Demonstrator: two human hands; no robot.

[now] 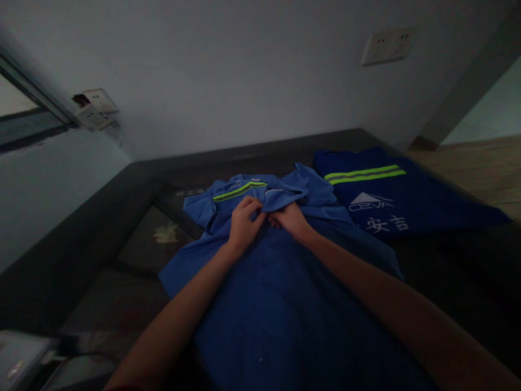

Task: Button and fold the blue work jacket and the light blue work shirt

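A blue work shirt (268, 293) with a yellow-green reflective stripe lies spread over the dark table, its collar end away from me. My left hand (246, 218) pinches the cloth near the middle of the front, just below the stripe. Close beside it, my right hand (290, 219) has its fingers closed on the shirt's front edge, partly under a raised flap of fabric. The fingertips of both hands nearly meet. Whether a button sits between them is too dark and small to make out.
To the right lies a folded darker blue garment (358, 190) with a reflective stripe and white lettering. The dark table (134, 184) meets a pale wall with sockets (389, 45). A white box-like device (24, 355) with cables sits at the lower left.
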